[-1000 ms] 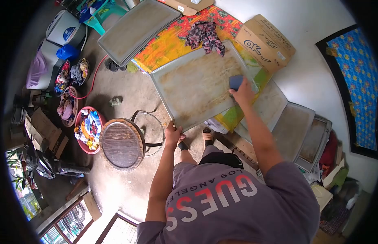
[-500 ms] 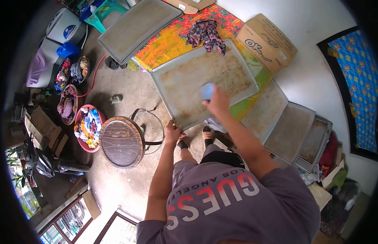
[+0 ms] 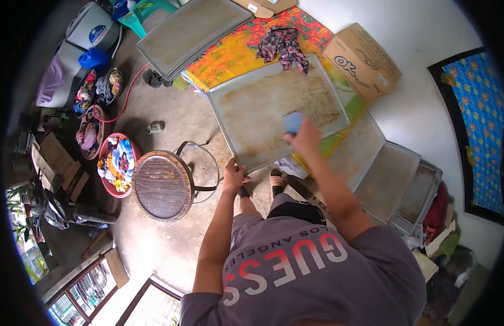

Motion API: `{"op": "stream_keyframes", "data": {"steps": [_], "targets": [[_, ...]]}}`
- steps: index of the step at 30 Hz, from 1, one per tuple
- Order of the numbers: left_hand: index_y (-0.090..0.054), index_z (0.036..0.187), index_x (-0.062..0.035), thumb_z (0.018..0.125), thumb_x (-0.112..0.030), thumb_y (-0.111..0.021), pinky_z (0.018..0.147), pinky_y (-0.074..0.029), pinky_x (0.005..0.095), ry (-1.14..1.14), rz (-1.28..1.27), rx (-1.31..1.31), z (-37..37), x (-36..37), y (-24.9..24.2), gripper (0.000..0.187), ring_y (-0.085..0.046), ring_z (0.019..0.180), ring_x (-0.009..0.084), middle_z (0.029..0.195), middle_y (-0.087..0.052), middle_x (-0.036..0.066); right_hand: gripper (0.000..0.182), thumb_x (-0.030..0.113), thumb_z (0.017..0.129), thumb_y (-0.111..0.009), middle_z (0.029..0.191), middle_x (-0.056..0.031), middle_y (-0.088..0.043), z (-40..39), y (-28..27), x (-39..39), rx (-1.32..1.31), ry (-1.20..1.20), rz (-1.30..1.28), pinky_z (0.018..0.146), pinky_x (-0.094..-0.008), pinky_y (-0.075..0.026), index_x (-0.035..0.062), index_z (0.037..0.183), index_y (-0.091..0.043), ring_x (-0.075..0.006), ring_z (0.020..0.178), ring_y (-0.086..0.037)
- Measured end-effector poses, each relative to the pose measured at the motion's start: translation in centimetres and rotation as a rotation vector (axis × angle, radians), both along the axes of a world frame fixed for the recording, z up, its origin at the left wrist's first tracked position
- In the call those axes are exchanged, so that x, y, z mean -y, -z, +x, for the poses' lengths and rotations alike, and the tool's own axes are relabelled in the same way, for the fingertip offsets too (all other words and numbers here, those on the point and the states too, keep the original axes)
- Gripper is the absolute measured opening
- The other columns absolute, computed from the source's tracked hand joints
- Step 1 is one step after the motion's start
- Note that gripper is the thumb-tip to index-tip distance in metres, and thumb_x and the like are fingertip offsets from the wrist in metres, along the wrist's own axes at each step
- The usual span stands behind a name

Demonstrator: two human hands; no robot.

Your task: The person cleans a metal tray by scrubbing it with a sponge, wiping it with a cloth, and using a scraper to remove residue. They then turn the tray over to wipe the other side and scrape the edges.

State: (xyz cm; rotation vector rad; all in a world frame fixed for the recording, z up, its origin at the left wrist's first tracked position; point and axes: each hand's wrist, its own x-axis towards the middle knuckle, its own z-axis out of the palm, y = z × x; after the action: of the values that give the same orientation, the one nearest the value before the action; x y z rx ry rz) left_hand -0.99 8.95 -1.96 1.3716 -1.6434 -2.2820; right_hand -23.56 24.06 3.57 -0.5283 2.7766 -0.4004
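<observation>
A large metal baking tray (image 3: 257, 103) with brown stains lies tilted across the near side of the cloth-covered table. My left hand (image 3: 234, 176) grips its near left corner, fingers closed on the rim. In my right hand (image 3: 306, 137), blurred by motion, is a small flat blue scraper-like piece (image 3: 293, 123), held over the tray's right half. Its lower part is hidden by my fingers. A dark patterned cloth (image 3: 283, 46) drapes over the tray's far edge.
Stacked trays (image 3: 192, 35) stand at the far left; more trays (image 3: 387, 176) lie to my right. A cardboard box (image 3: 363, 62) sits by the wall. Left of me are a round wooden stool (image 3: 162, 186), a metal ring stand (image 3: 217, 174) and a red basin (image 3: 136, 149) of clothes.
My right hand and the blue piece have shifted slightly right and nearer me over the tray. My left hand keeps its hold on the corner. The whole view has shifted a little.
</observation>
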Motion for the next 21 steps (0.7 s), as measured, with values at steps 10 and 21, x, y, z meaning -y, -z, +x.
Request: {"op": "stream_keyframes", "data": {"steps": [10,21], "targets": [[-0.044,0.127,0.0028,0.089,-0.002,-0.058,0.041,-0.053,0.0286,0.008,0.007,0.012,0.2,0.2,-0.5,0.041,-0.064,0.049,0.0201,0.075,-0.063,0.015,0.097,0.038,0.066,-0.082,0.131,-0.0189,-0.054,-12.3,0.4,-9.9,-0.118,0.367,0.012,0.097,-0.055,-0.041,0.0034,0.142,-0.032,-0.0339,0.119,-0.056],[-0.044,0.133,0.0031,0.089,0.003,-0.052,0.059,-0.059,0.0284,0.006,0.196,-0.084,0.8,0.7,-1.2,0.044,-0.068,0.064,0.0213,0.089,-0.065,0.016,0.099,0.042,0.065,-0.083,0.132,-0.0133,-0.053,-5.9,1.3,-3.3,-0.104,0.214,0.011,0.094,-0.0603,-0.038,0.0105,0.143,-0.031,-0.0305,0.116,-0.056]]}}
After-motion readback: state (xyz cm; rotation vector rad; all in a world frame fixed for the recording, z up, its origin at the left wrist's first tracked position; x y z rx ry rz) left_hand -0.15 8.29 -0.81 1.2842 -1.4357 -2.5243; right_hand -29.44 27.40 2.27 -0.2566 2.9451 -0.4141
